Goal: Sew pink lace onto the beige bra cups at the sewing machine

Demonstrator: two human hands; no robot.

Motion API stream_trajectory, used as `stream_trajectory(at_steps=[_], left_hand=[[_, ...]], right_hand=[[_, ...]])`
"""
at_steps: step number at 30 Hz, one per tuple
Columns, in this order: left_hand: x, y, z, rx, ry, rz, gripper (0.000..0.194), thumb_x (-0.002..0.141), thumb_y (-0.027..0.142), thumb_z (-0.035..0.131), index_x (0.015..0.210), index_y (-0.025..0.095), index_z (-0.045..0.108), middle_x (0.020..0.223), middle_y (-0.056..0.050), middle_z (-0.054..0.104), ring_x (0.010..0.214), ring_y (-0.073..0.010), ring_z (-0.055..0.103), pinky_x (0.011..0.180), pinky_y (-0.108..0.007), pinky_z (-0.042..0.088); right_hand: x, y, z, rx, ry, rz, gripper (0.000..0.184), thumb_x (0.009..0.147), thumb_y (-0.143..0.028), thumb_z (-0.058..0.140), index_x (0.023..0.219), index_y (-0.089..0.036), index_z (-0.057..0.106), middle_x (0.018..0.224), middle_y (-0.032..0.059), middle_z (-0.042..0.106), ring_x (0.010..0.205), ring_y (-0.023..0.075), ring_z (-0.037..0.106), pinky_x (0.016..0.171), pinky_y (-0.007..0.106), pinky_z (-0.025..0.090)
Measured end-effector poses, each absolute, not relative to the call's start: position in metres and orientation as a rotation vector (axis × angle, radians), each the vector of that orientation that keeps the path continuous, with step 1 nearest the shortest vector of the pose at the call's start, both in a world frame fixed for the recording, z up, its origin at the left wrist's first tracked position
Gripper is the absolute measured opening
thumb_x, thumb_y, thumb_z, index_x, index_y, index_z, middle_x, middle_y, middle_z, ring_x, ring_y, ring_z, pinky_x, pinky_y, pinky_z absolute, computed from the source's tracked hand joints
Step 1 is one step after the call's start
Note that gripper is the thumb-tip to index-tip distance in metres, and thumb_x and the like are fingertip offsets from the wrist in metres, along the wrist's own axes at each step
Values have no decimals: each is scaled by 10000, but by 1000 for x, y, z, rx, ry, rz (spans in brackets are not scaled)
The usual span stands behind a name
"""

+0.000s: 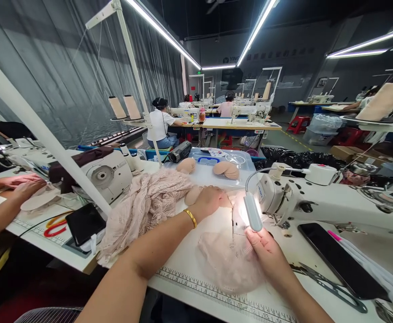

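My left hand (212,200), with a gold bracelet above the wrist, reaches over a beige oval pad (192,195) beside the sewing machine's needle area. Its fingers are bent together; glare and blur hide what is between them. Under the lit clip-on lamp (253,212), my right hand (265,246) pinches the edge of a pale pink sheer lace piece (230,264), which spreads over the table toward me. The white sewing machine (284,197) stands just right of the lamp. A heap of beige lace fabric (146,202) lies left of my left hand.
A clear plastic box (246,162) behind carries stacked beige pads (226,169). On the right lie scissors (331,285), a black phone (341,260) and a pink-tipped white item (361,255). A co-worker's hands (28,184) work at the left machine. A ruler strip (210,289) lines the front edge.
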State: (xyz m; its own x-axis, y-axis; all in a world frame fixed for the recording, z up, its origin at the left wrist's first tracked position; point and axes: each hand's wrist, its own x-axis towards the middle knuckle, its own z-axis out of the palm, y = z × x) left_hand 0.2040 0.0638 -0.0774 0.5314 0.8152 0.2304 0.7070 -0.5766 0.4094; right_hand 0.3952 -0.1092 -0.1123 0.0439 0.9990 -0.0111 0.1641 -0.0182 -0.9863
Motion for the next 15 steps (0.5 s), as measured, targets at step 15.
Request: stream_trajectory(at_steps=[15], left_hand=[[156, -56, -46, 1587, 929, 866, 398, 946, 495, 736, 1179, 204, 597, 966, -47, 676, 827, -190, 685, 720, -307, 587]], right_hand=[[407, -116, -112, -1306, -1219, 1150, 521, 988, -772, 558, 949, -260, 645, 846, 0, 670, 711, 199, 543, 713, 335, 457]])
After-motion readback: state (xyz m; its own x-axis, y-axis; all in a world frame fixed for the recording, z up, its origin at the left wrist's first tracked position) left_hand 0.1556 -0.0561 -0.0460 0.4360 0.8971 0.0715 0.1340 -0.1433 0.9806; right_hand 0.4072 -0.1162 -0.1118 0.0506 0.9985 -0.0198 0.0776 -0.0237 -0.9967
